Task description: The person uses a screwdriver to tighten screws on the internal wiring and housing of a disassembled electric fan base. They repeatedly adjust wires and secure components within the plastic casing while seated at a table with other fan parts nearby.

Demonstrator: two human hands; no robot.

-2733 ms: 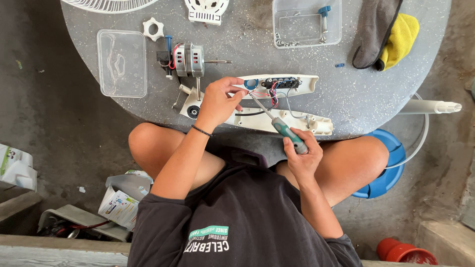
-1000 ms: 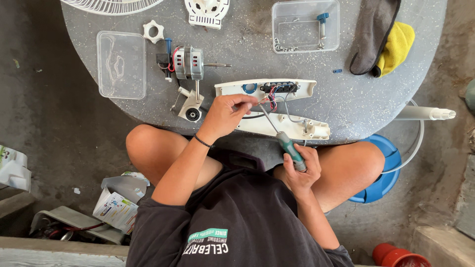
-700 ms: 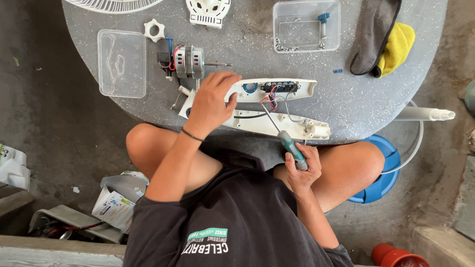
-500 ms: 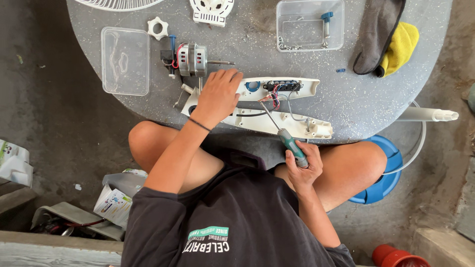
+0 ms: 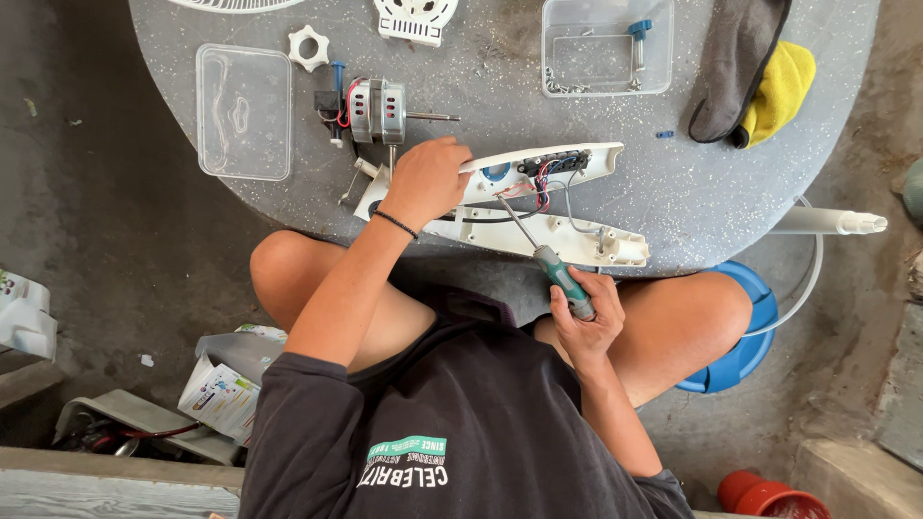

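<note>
Two clear plastic tubs sit on the grey table (image 5: 692,207): the left tub (image 5: 243,111) looks all but bare, only faint marks showing through its bottom, while the far tub (image 5: 606,46) holds a blue-capped bolt (image 5: 638,43) and a scatter of small screws along its near-left edge. Near the middle of the table, at its near edge, lie the two white housing halves. The upper shell (image 5: 538,168) is open side up, showing a black switch block, a blue round part and red and black wires; the lower shell (image 5: 553,235) lies just beside it on the near side, grey wires running between them. The left hand (image 5: 428,178) is pressed down, fingers curled over the left end of the upper shell. The right hand (image 5: 582,317) is clenched round the green handle of one screwdriver (image 5: 543,255), whose tip reaches in between the shells by the wires. Left of the shells sits one motor (image 5: 375,108) with its shaft pointing right, one white nut (image 5: 309,48) beyond it. At far right, one grey and one yellow cloth (image 5: 760,77) lie heaped together.
</note>
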